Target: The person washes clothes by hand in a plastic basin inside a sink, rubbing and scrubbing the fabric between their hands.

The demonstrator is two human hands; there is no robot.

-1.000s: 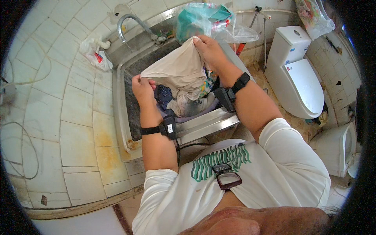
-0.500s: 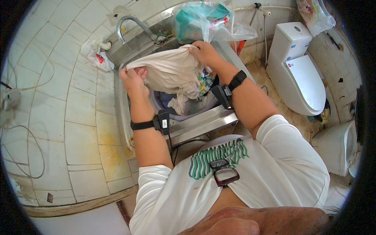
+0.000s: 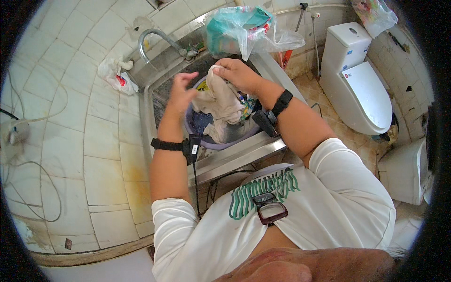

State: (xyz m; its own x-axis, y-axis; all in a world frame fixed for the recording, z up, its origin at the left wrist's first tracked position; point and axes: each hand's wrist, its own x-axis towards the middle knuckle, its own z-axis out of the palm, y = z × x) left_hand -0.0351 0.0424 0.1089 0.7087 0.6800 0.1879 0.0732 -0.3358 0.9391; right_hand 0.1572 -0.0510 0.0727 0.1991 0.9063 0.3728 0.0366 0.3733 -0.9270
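A pale, whitish cloth (image 3: 221, 101) hangs bunched from my right hand (image 3: 237, 75), whose fingers pinch its top. Its lower part rests in a purple basin (image 3: 189, 126) that stands in the metal sink. Left of the cloth, my left hand (image 3: 181, 94) is open with its fingers apart; whether it touches the cloth's left edge I cannot tell. Also in the basin are a dark blue cloth (image 3: 201, 123) and a multicoloured patterned cloth (image 3: 247, 107), partly covered by the pale one.
A metal sink (image 3: 230, 152) surrounds the basin, with a curved faucet (image 3: 149, 35) at its back left. A clear bag with a teal package (image 3: 242, 28) sits on the back rim. One small white bag (image 3: 116, 75) lies by the left corner. At right stands a toilet (image 3: 359, 80).
My left hand has let go of the cloth's left end. The cloth, stretched between both hands before, now hangs gathered from my right hand, which has moved slightly left and down.
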